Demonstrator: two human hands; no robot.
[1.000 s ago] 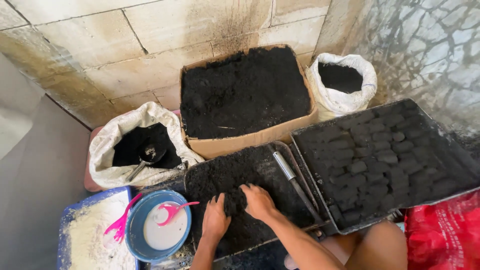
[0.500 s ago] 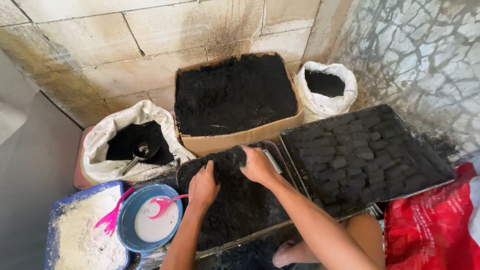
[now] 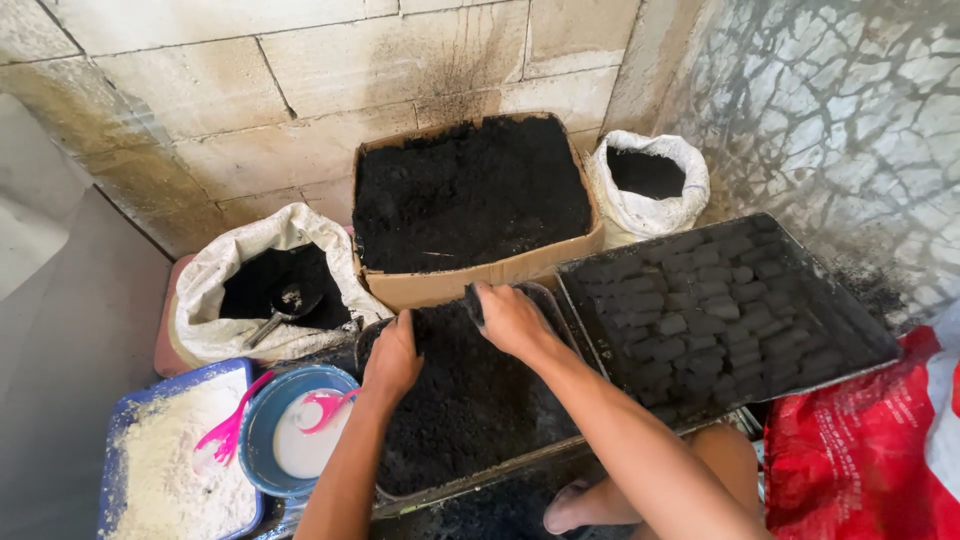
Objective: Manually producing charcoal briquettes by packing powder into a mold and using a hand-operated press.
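While both hands press into the black charcoal mix filling a dark metal tray at lower centre of the frame, the left hand lies palm-down with fingers curled into the mix near the tray's far left edge. At the tray's far rim, the right hand is cupped and closed around a dark clump. Just above them sits a cardboard box heaped with the same black powder. Right of centre, a flat black tray carries rows of pressed briquettes. At lower left stand a blue bowl of white liquid and a blue tray of white powder, each with a pink spoon.
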